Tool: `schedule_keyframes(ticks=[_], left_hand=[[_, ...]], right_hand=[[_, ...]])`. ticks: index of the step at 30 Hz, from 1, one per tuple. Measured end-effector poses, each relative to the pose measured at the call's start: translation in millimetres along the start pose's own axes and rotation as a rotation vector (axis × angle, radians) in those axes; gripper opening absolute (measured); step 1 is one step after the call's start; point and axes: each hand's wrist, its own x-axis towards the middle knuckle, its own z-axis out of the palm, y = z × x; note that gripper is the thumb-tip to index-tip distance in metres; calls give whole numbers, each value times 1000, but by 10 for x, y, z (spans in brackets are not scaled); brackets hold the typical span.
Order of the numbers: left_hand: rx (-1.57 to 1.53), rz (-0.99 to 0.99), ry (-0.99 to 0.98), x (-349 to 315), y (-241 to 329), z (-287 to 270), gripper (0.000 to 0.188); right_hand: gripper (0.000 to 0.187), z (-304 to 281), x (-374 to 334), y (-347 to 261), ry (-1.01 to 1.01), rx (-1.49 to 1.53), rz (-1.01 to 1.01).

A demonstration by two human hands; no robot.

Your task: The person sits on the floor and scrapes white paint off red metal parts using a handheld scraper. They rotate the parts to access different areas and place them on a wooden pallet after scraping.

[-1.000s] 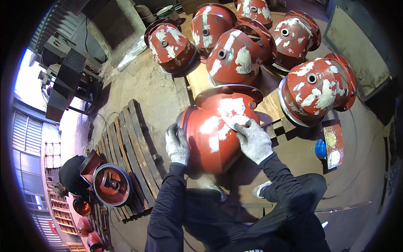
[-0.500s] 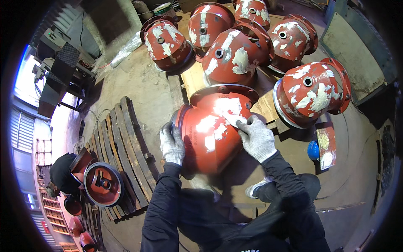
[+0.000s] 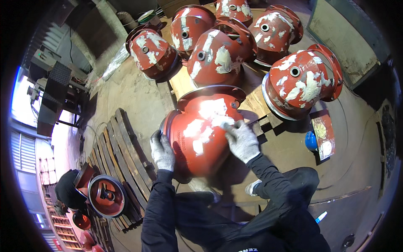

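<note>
A red-painted rounded metal housing (image 3: pixel 205 157) with flanged openings is tilted up in front of me. White filler patches (image 3: pixel 213 108) cover parts of its upper surface. My left hand (image 3: pixel 163 152), in a grey-white knit glove, grips the flange rim (image 3: pixel 166 126) at the housing's left side. My gloved right hand (image 3: pixel 243 142) is closed at the filler near the right side, its fingers pinching a small pale spreader (image 3: pixel 227 125). Motion blur smears the spreader and fingertips, so its full shape does not show.
Several red housings (image 3: pixel 294 80) with filler patches stand on a wooden pallet ahead. A slatted pallet (image 3: pixel 126 147) lies left, beside a round red part (image 3: pixel 105 195). To the right are a filler-smeared board (image 3: pixel 323 133) and a blue round object (image 3: pixel 310 141). A white tube (image 3: pixel 321 216) lies lower right.
My right hand has drawn the spreader over the white patch, and its fingers are now lower on the housing. The left hand stays at the rim. The view has shifted slightly.
</note>
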Motion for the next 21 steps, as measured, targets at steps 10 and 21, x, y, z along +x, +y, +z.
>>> schedule_keyframes(ticks=[10, 21], left_hand=[[31, 16, -29, 9, -70, 14, 30], [77, 33, -42, 19, -78, 19, 32]], right_hand=[[56, 0, 100, 184, 110, 162, -46], [48, -96, -259, 136, 76, 296, 104]])
